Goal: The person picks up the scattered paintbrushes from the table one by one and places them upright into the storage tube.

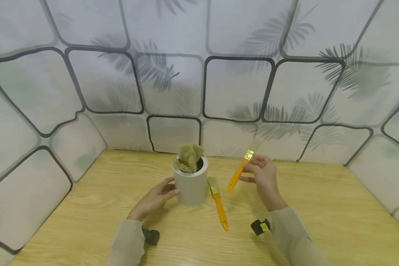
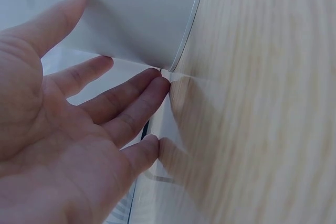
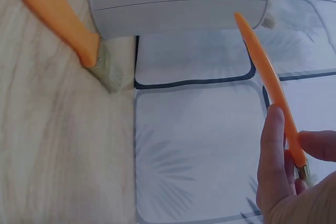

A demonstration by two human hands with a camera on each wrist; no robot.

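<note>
A white cylindrical pot (image 1: 191, 188) stands upright on the wooden table. Beside its left side is my left hand (image 1: 157, 197), thumb tip against the wall and fingers lightly extended; the left wrist view shows the palm and these loosely straight fingers (image 2: 131, 95). My right hand (image 1: 264, 177) pinches a paintbrush (image 1: 239, 173) by its orange handle near the gold ferrule, raised over the table with pale bristles pointing up and away. A second orange-handled paintbrush (image 1: 220, 208) lies just right of the pot, bristles near its base.
Several crumpled tan pieces (image 1: 190, 153) stick out of the pot's top. The wooden table (image 1: 319, 221) ends at the back against a white wall covering (image 1: 236, 88) with dark outlined blocks and leaf prints. More of it closes off both sides.
</note>
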